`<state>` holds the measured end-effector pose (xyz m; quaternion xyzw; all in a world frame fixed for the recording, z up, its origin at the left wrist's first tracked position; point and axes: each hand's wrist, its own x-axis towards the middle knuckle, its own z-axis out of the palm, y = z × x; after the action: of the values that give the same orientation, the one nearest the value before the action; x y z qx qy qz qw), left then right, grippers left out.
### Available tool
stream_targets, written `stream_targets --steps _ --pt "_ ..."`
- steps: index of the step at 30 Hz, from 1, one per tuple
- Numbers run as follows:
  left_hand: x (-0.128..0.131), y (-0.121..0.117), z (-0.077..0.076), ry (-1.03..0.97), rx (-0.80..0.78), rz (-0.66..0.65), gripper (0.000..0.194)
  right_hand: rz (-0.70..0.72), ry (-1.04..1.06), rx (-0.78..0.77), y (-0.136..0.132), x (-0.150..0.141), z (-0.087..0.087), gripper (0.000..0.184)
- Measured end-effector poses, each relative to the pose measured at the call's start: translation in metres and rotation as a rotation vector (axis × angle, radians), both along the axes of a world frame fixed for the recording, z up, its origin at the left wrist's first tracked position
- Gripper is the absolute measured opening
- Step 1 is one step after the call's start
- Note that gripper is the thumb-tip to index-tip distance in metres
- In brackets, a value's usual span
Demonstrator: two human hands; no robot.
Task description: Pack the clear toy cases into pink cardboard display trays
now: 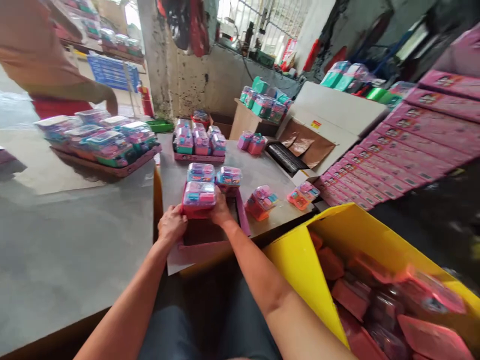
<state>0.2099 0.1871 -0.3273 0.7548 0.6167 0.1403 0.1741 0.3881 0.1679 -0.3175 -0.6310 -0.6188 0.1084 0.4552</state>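
Note:
Between my two hands is a pink plastic box with a clear lid (200, 199), with small coloured items showing through the top. My left hand (173, 224) grips its left side, fingers closed against it. On its right side my right hand (220, 207) is closed too, its fingertips partly hidden behind the box. Beneath lies a shallow pink cardboard tray (243, 220). Two more clear-lidded boxes stand in its far part: one blue-topped box (201, 172) straight behind the held one, another box (229, 177) to the right.
Full trays of boxes stand at the left (101, 142) and the back (198, 140). Two orange boxes (261, 202) (303, 195) sit to the right. A yellow carton (296, 265) holds pink containers. Pink cartons (405, 130) are stacked right. A blurred person (48, 60) stands far left.

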Motion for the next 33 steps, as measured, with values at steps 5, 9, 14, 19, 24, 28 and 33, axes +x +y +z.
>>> stream_targets --steps 5,9,14,19,24,28,33 --pt "-0.001 -0.014 0.004 -0.322 0.397 0.091 0.054 -0.275 -0.115 0.233 -0.055 0.069 0.034 0.078" --pt "0.044 -0.062 0.031 -0.575 0.652 -0.156 0.033 -0.729 0.148 0.176 -0.082 0.138 0.035 0.087" --pt "0.147 -0.095 0.034 -0.582 0.214 -0.5 0.062 -0.668 0.34 0.085 -0.093 0.157 0.007 0.07" --pt "0.21 -0.089 0.013 -0.556 0.11 -0.423 0.106 -0.583 0.44 0.049 -0.1 0.157 -0.008 0.069" --pt "0.231 -0.085 0.01 -0.626 0.13 -0.333 0.105 -0.426 0.562 -0.009 -0.103 0.16 -0.005 0.068" --pt "0.219 -0.077 0.037 -0.715 0.176 -0.366 0.107 -0.507 0.571 0.113 -0.113 0.155 0.019 0.06" --pt "0.167 -0.047 0.098 -0.773 0.177 -0.689 0.112 -0.295 0.458 0.28 -0.116 0.147 0.064 0.1"
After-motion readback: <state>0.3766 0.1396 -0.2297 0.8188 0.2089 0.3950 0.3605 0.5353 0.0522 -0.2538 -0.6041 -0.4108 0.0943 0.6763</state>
